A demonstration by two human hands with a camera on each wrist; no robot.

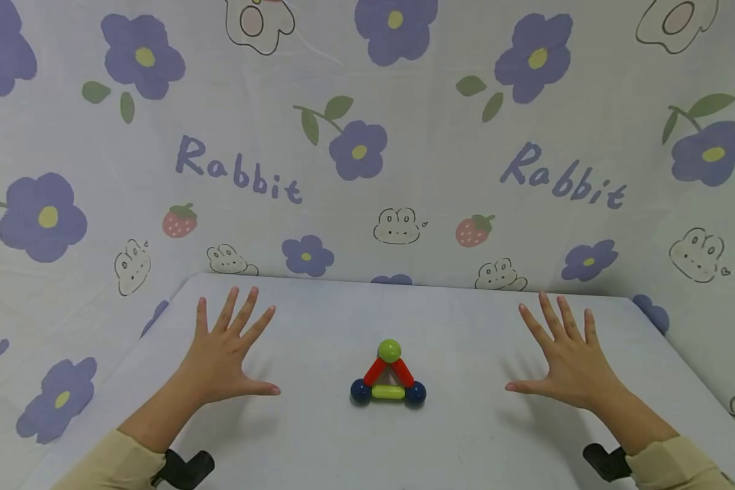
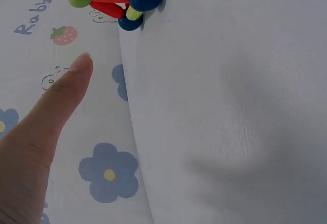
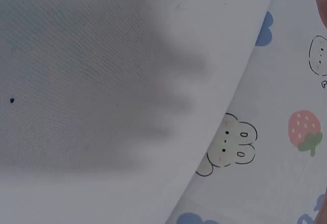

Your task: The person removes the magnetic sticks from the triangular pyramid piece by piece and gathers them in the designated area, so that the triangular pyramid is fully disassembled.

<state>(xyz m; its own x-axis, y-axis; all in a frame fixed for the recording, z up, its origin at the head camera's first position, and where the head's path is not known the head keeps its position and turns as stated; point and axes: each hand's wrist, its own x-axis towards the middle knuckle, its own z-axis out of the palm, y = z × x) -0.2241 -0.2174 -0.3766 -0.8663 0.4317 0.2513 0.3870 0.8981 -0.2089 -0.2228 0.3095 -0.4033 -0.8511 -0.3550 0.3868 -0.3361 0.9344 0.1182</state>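
The left hand (image 1: 226,354) is hovering over the white table (image 1: 318,435), its back facing up, its fingers straight and standing well apart, its thumb pointing inward. The right hand (image 1: 572,361) is hovering likewise on the other side, its fingers also straight and fanned apart, its thumb pointing toward the middle. Neither hand is gripping anything.

Between them, well apart from both, the model (image 1: 401,371) is resting on the table. Red rods (image 1: 376,372) are sloping up to a green ball (image 1: 389,350) at its peak; navy balls (image 1: 415,393) are sitting at its lower corners, with a yellow-green rod (image 1: 388,392) joining the front two. In the left wrist view, the left thumb is pointing toward the model, and at least three red rods are meeting at the green ball. In the right wrist view, only slivers of the right hand are showing at the edge, beside finger-shaped shadows (image 3: 179,63) on the table.

Cream sleeves (image 1: 113,466) are covering the forearms, and a black device (image 1: 186,469) is sitting at each wrist. Behind the table a pale cloth (image 1: 435,136) is hanging, showing purple flowers, strawberries, rabbits and the word "Rabbit".
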